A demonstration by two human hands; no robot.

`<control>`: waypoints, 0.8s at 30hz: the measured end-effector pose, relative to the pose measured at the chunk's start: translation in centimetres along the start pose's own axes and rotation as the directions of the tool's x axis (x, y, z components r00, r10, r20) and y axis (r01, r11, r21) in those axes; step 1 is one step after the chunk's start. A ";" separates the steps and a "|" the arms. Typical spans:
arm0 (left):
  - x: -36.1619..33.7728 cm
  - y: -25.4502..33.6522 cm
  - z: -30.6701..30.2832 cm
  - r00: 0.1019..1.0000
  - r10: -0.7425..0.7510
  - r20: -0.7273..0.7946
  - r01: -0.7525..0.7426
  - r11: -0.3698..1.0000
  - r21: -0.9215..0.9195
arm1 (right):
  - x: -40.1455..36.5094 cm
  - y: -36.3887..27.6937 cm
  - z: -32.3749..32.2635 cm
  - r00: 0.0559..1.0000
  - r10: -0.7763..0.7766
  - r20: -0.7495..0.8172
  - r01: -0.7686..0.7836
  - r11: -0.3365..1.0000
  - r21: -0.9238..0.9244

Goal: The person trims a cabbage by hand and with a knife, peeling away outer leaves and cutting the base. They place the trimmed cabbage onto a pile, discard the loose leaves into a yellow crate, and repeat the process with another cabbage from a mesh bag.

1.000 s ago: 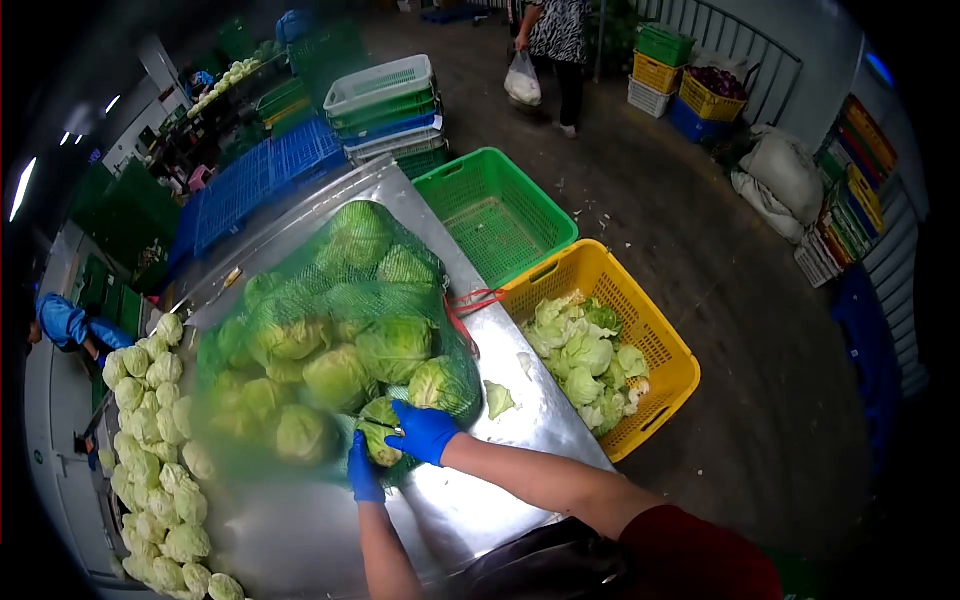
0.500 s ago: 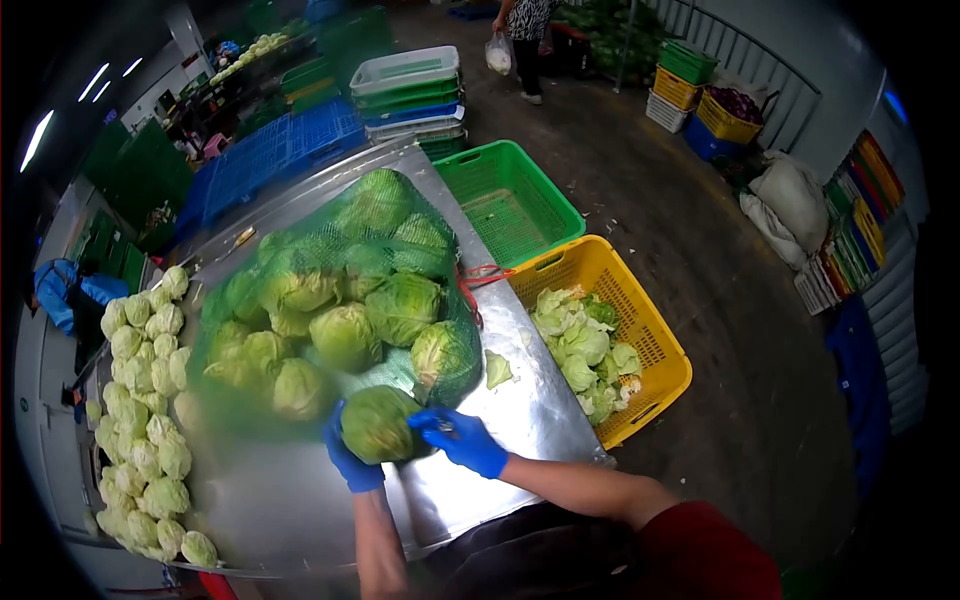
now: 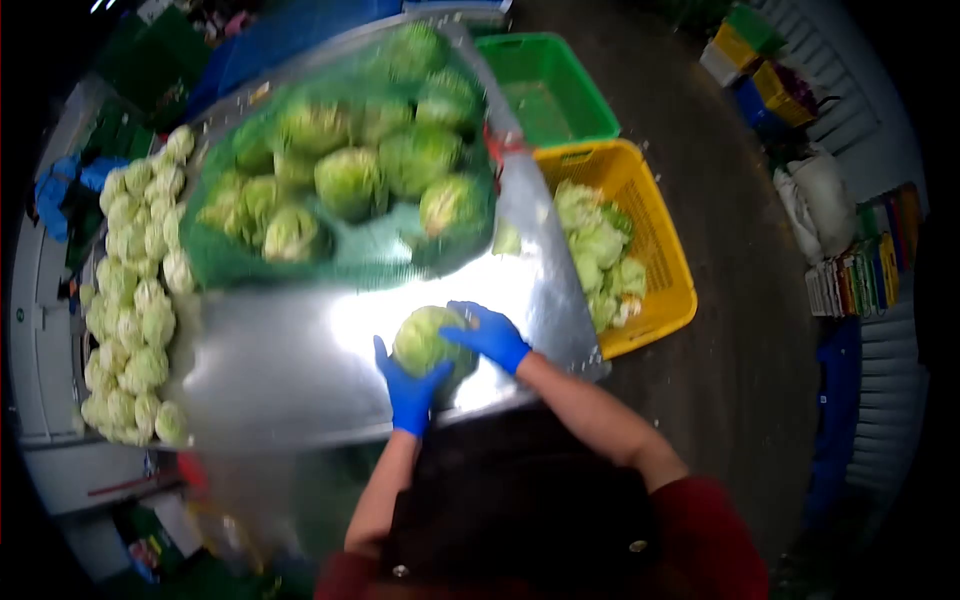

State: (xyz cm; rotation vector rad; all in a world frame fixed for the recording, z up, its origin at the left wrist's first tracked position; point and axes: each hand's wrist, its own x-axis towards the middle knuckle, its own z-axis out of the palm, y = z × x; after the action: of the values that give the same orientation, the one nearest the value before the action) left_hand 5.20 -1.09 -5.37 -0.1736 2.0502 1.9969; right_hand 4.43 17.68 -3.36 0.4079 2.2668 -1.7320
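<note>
Near the front edge of the desk (image 3: 270, 340), cradling a cabbage (image 3: 425, 340) in the left hand (image 3: 408, 388), with thumb and fingers curved round its lower left side. Covering its upper right side with the right hand (image 3: 492, 335), fingers bent; too blurred to tell whether clasped on anything. Hard to tell, too, whether lifted or resting on the metal. Well apart from the cabbage heap (image 3: 130, 300) at left, with bare desk between. Bounded beyond by the green net bag (image 3: 370, 250), and rightward by the desk's side edge, just beside the yellow crate (image 3: 655, 250).
</note>
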 end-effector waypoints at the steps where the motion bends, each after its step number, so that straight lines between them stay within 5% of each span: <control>1: -0.5 0.3 0.1 0.992 -0.104 -0.065 0.099 0.992 -0.077 | -0.5 -0.6 0.0 1.000 -0.004 0.025 -0.001 0.986 0.165; 2: 0.0 2.2 -0.1 0.984 -0.092 0.149 0.117 0.979 -0.168 | -0.7 0.2 0.4 0.999 -0.042 -0.019 0.045 0.974 0.223; 5: -0.2 4.0 0.6 0.982 -0.104 0.157 0.122 0.987 -0.108 | -1.4 2.6 0.9 0.988 -0.072 -0.136 0.106 0.960 0.258; 8: -0.5 3.0 1.3 0.988 0.119 0.093 -0.123 0.992 0.039 | -3.7 4.0 -0.3 0.993 -0.007 -0.120 0.048 0.939 0.342; 12: 2.5 2.4 1.6 0.888 0.290 0.357 -0.418 0.834 0.360 | -6.0 6.9 -2.4 0.992 0.024 -0.127 -0.002 0.985 0.175; 15: 1.7 3.7 3.8 0.885 0.257 0.389 -0.445 0.714 0.540 | -7.0 7.1 -3.2 0.931 -0.150 -0.333 0.146 0.989 -0.037; 16: 1.8 3.5 4.6 0.893 0.230 0.388 -0.410 0.773 0.485 | -7.5 5.2 -4.0 0.919 -0.187 -0.347 0.128 0.974 -0.186; 19: 3.2 3.4 5.8 0.888 0.158 0.433 -0.324 0.881 0.344 | -7.9 3.1 -5.2 0.924 -0.171 -0.341 0.072 0.956 -0.285; 22: 3.4 3.7 5.9 0.892 0.139 0.429 -0.311 0.878 0.363 | -7.6 1.7 -6.3 0.987 0.029 -0.160 -0.074 0.955 -0.288; 24: 3.4 3.7 5.8 0.895 0.125 0.428 -0.298 0.882 0.365 | -7.8 1.5 -6.3 0.989 -0.020 -0.147 -0.022 0.959 -0.281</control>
State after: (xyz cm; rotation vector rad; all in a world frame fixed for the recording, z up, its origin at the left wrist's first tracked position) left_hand 1.58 5.22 -2.85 0.5282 2.2286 1.4731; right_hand 11.99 23.63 -0.19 0.4902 2.5699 -1.3873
